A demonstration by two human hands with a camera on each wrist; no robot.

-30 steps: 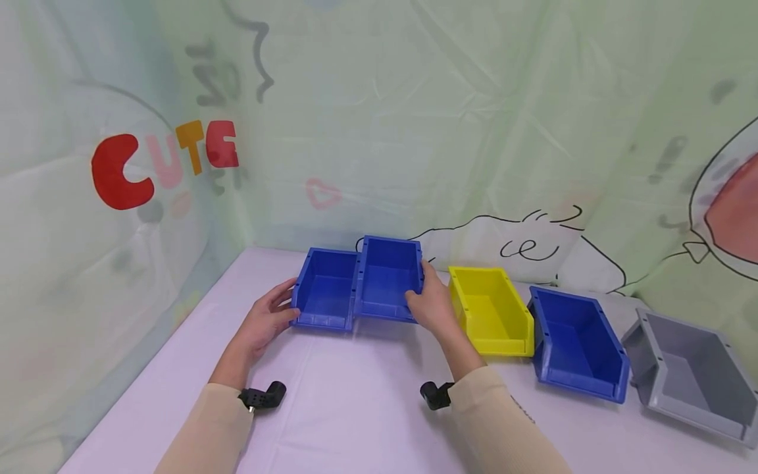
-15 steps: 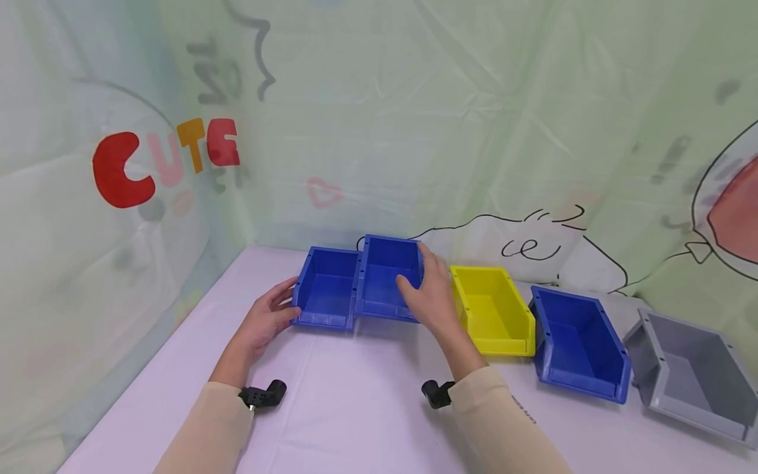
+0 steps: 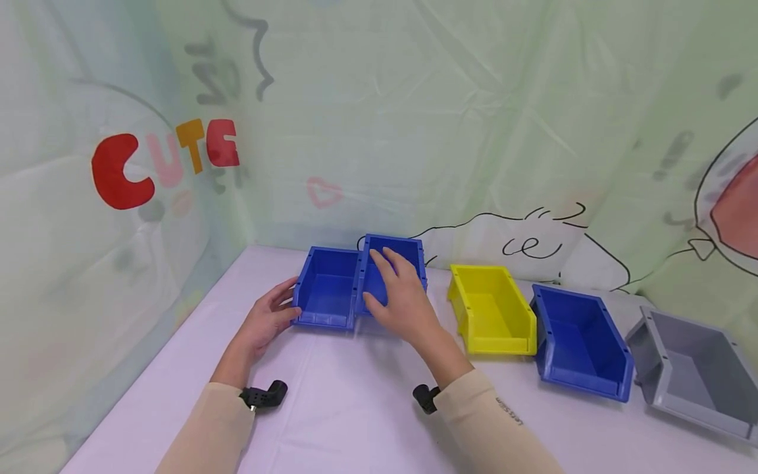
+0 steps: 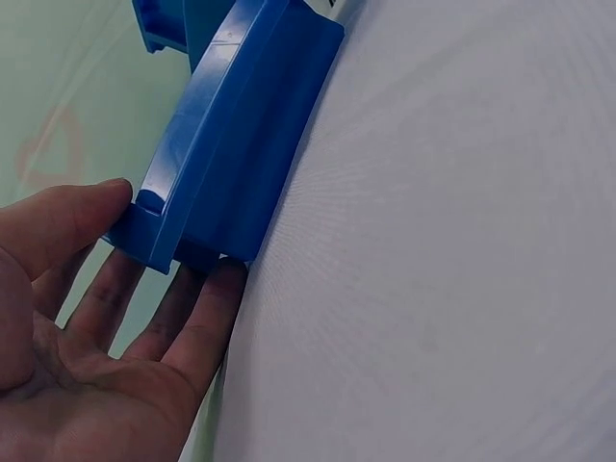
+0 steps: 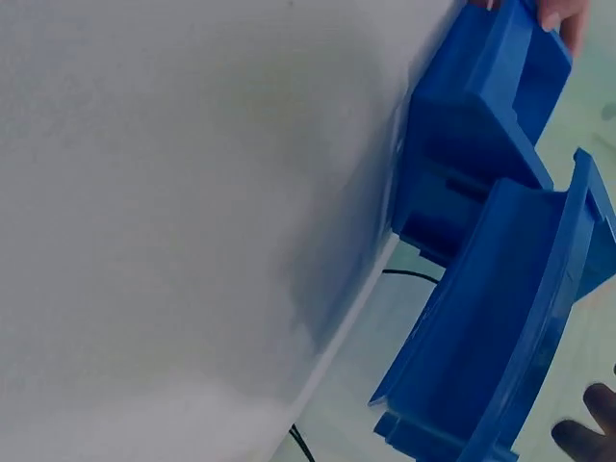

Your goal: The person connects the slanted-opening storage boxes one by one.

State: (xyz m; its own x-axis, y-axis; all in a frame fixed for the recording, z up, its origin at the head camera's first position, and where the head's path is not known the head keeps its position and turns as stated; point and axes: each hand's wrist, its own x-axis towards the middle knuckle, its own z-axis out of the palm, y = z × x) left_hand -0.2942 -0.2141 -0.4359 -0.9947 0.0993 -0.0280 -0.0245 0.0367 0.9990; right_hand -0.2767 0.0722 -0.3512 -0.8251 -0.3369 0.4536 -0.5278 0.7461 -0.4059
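- Steadying the left blue bin at its near outer corner, the left hand pinches that edge, with the thumb at the front lip and the fingers along the outer wall.
- The right hand grasps nothing: its relaxed fingers are spread over the second blue bin, and in the right wrist view the fingertips that show are apart from it.
- Both of these bins are toward the far left of the surface, side by side and touching. The second is on the right, higher and a little farther back; its base looks lifted clear, so I judge that it hangs by its rim from its neighbour's wall.
- Pairing them looks mostly done, since the second bin is in place with no hand gripping it. How firmly it is seated cannot be told, so a check of that join may be what is left.
- Off to the right, apart from the pair, sit the yellow bin, the third blue bin and the grey bin; none of them is joined to it.
- Both paired bins have their mouths up and low front lips toward the person. Their long axes run near to far, roughly parallel; whether the second tilts sideways is hard to tell.
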